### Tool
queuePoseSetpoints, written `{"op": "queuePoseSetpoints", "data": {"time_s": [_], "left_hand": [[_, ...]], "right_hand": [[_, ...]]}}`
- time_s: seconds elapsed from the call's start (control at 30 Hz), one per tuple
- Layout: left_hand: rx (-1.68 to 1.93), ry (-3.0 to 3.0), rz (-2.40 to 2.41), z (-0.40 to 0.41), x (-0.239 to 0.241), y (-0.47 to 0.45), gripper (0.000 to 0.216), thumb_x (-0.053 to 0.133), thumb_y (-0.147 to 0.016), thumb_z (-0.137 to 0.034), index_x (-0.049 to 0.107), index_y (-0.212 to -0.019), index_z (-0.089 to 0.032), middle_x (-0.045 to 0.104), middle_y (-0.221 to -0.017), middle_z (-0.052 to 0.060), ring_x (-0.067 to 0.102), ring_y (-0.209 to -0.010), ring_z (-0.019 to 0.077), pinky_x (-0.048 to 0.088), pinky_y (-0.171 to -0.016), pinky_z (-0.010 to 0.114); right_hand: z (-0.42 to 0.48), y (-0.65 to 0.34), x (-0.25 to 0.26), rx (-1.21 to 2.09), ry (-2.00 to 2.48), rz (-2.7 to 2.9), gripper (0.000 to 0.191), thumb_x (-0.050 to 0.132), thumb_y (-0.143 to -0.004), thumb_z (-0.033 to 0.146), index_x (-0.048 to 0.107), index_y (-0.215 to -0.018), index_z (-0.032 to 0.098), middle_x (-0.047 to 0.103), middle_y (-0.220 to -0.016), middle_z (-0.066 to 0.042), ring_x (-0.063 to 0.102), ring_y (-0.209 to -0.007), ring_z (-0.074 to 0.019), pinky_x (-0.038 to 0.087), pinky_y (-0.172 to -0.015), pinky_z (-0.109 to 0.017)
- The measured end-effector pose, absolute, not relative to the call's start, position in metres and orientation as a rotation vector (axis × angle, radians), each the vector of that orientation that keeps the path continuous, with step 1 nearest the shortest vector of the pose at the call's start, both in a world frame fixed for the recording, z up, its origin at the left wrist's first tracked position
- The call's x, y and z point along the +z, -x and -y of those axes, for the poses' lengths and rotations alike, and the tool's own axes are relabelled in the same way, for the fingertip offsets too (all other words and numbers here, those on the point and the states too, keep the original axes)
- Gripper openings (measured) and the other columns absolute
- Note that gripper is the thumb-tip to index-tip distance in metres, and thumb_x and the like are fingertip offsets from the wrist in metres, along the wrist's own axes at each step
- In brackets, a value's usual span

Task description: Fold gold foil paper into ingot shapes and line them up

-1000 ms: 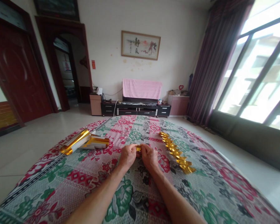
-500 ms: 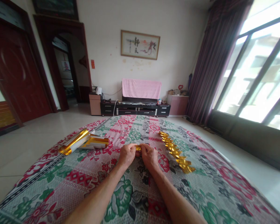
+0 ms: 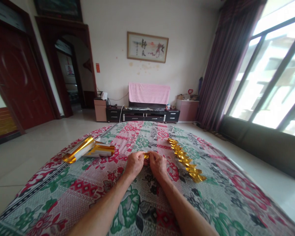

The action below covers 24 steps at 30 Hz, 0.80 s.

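Both hands meet over the middle of the desk (image 3: 64, 193), which is spread with a flowered cloth (image 3: 137, 209); the left hand (image 3: 135, 163) and the right hand (image 3: 157, 164) are knuckle to knuckle, their fingers closed on one small gold piece (image 3: 146, 155) pinched between them; only a sliver of it shows above the thumbs, so its shape cannot be told; it sits just above the cloth, between the two hands.

Toward the far left edge lie the gold sheets (image 3: 88, 149), a loose stack, partly curled, well apart from the hands; on the right side a row of folded gold shapes (image 3: 186, 161) runs from the far part of the desk toward the near right, each one just beside or touching the next, the nearest end close to the right hand but not touching it.

As a judgement from how things lie: the row looks like finished work, about ten shapes, though the far ones are too small to count surely; the piece in the fingers looks part-way through its folds; the stack at the left suggests a good many sheets remain unfolded, so the work seems neither freshly started nor near its end.
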<state>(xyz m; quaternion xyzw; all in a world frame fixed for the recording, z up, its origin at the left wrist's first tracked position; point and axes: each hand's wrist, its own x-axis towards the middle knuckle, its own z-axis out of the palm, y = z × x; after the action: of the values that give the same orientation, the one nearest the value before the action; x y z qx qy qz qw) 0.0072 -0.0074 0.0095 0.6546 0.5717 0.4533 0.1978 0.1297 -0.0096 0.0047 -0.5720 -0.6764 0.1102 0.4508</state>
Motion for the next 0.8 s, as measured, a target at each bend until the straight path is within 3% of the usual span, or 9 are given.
{"op": "queuePoseSetpoints", "data": {"time_s": [0.23, 0.8], "left_hand": [[1.275, -1.859, -1.657, 0.0076, 0.0106, -0.0061, 0.032, 0.042, -0.078, -0.017, 0.068, -0.097, -0.018, 0.069, -0.064, 0.003, 0.063, -0.063, 0.0128, 0.05, -0.064, 0.021], [1.276, -1.888, -1.649, 0.0051, 0.0089, -0.006, 0.032, 0.041, -0.078, -0.019, 0.068, -0.097, -0.017, 0.071, -0.072, 0.005, 0.063, -0.065, 0.0137, 0.049, -0.064, 0.021]], "right_hand": [[0.01, -0.1304, 0.0063, 0.259, 1.423, 1.694, 0.032, 0.038, -0.084, 0.028, 0.069, -0.085, 0.023, 0.069, -0.069, 0.0, 0.061, -0.063, -0.0129, 0.036, -0.057, -0.018], [0.0081, -0.1305, 0.004, 0.272, 1.389, 1.675, 0.031, 0.04, -0.083, 0.029, 0.07, -0.084, 0.022, 0.068, -0.066, 0.0, 0.06, -0.059, -0.0123, 0.035, -0.055, -0.018]]}}
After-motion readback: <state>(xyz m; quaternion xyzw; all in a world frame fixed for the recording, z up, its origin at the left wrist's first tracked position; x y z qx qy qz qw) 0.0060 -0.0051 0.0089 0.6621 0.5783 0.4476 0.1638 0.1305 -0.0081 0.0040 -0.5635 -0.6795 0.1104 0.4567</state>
